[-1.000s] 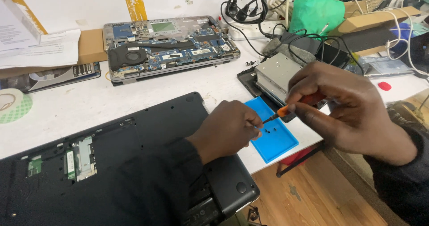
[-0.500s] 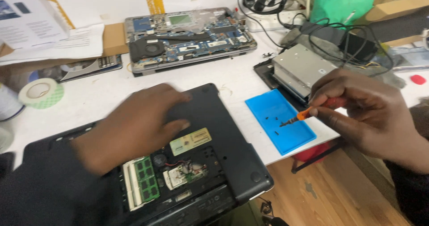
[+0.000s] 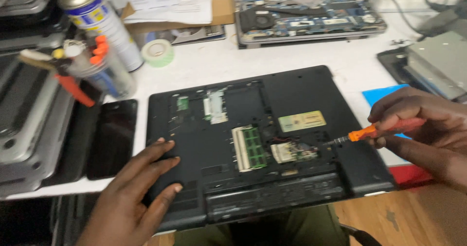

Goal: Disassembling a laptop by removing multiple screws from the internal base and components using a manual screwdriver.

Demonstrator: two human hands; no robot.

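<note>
Black laptop [image 3: 262, 144], underside up, covers off, at the table's [image 3: 194, 75] near edge. Judged rigid and moderately heavy; exposed memory boards [image 3: 250, 147] fragile, so grip the casing edges. Left hand [image 3: 134, 192] spread flat on the casing's near-left corner, grasping nothing. Right hand [image 3: 423, 124] clasps an orange screwdriver [image 3: 374, 131], tip near the open bay. Spray can [image 3: 99, 22], tape roll [image 3: 158, 52] at far left.

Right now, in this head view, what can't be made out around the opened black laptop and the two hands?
- Orange-handled screwdriver: its tip is too small and blurred to tell whether it touches the upturned black laptop.
- Right hand: cut off by the frame's right edge.
- Left hand: it covers the laptop's front left corner.
- Blue mat: mostly hidden behind the right hand.
- Spray can: its top is cut off by the upper edge.
</note>
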